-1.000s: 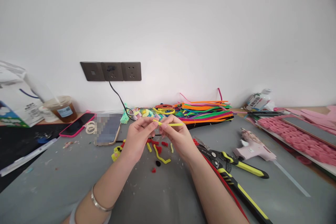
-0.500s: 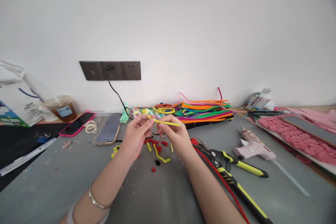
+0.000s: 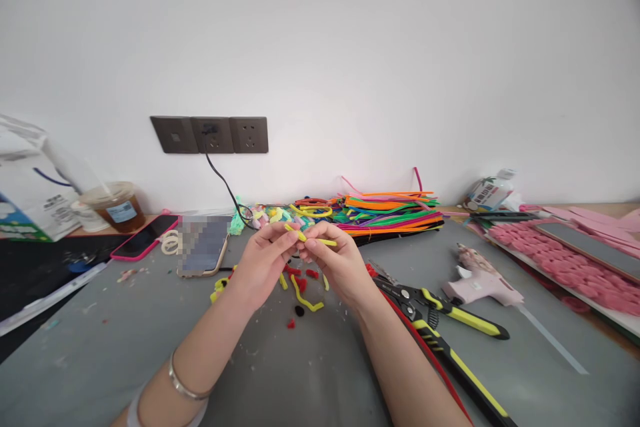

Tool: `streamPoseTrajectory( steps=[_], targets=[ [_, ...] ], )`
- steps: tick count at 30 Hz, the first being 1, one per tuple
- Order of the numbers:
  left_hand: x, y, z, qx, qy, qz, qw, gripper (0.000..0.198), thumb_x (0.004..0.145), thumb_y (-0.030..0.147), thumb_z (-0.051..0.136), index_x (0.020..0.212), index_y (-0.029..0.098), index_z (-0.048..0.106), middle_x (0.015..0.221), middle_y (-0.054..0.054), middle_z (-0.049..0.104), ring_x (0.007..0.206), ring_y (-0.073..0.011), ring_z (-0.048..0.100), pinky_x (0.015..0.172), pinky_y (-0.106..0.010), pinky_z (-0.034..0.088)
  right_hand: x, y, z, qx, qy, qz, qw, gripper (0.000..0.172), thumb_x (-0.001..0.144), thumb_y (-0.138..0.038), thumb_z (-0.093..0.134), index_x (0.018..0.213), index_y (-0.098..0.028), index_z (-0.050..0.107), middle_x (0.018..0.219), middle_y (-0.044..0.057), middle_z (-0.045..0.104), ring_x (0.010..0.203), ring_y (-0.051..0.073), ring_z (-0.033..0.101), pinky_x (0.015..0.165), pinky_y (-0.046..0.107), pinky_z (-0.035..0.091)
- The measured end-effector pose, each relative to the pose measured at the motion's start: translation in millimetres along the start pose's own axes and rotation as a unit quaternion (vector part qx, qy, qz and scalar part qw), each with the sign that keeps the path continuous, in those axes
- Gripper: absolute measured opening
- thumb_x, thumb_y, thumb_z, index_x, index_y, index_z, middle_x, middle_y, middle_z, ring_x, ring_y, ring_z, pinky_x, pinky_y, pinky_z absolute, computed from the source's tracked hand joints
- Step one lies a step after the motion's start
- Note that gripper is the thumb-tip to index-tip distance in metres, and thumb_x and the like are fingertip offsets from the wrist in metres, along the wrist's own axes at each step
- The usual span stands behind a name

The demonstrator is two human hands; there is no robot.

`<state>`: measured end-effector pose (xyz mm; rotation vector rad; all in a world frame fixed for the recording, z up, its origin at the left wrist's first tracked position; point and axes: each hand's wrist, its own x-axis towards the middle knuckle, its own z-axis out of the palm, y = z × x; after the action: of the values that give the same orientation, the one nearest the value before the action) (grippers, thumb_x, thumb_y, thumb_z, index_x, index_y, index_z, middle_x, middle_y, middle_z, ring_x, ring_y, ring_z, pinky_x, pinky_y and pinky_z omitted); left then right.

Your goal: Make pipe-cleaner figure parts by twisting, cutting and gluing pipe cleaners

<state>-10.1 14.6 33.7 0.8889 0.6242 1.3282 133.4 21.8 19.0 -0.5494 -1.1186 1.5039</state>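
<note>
Above the middle of the grey table, my left hand and my right hand meet fingertip to fingertip. Both pinch one short yellow pipe cleaner, which is bent between them, its free end sticking out to the right. Below the hands lie cut yellow pieces and small red scraps. A bracelet sits on my left wrist.
A stack of coloured pipe cleaners lies at the back. Yellow-handled pliers and a pink glue gun lie to the right, a tray of pink pieces beyond. Left: two phones, an iced drink, a box.
The yellow pipe cleaner was nearly straight a second ago; now it is bent, with less of it sticking out right of my right hand. Both hands stayed in place.
</note>
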Motion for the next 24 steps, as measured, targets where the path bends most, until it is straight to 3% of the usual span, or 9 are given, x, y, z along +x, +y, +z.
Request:
streamPoseTrajectory(
  steps=[7, 19, 24],
  targets=[
    [-2, 8, 0.5, 0.000, -0.045, -0.052, 0.998, 0.019, 0.065, 0.028, 0.088, 0.072, 0.017, 0.074, 0.064, 0.001, 0.065, 0.062, -0.0098, 0.059, 0.066, -0.024, 0.051, -1, 0, -1, 0.001, -0.031, -0.018, 0.999, 0.016, 0.074, -0.032, 0.081, 0.074, -0.022, 0.069, 0.069, -0.002, 0.067, 0.062, 0.012, 0.059, 0.065, 0.025, 0.049],
    [-5, 12, 0.7, 0.033, -0.059, -0.043, 0.997, 0.021, 0.067, 0.028, 0.086, 0.076, 0.018, 0.070, 0.068, 0.001, 0.065, 0.067, -0.0112, 0.060, 0.068, -0.025, 0.048, -1, 0, -3, -0.011, -0.050, -0.064, 0.997, 0.016, 0.076, -0.031, 0.080, 0.070, -0.023, 0.068, 0.067, -0.002, 0.060, 0.062, 0.013, 0.054, 0.062, 0.026, 0.045],
    [-5, 21, -9.5, 0.028, -0.109, -0.139, 0.984, 0.037, 0.064, 0.023, 0.088, 0.086, 0.021, 0.058, 0.067, 0.003, 0.064, 0.064, -0.0124, 0.062, 0.066, -0.025, 0.049, -3, -1, -3, -0.017, -0.085, -0.033, 0.996, 0.019, 0.070, -0.029, 0.084, 0.077, -0.024, 0.067, 0.066, -0.005, 0.059, 0.054, 0.010, 0.052, 0.055, 0.025, 0.046]
  ],
)
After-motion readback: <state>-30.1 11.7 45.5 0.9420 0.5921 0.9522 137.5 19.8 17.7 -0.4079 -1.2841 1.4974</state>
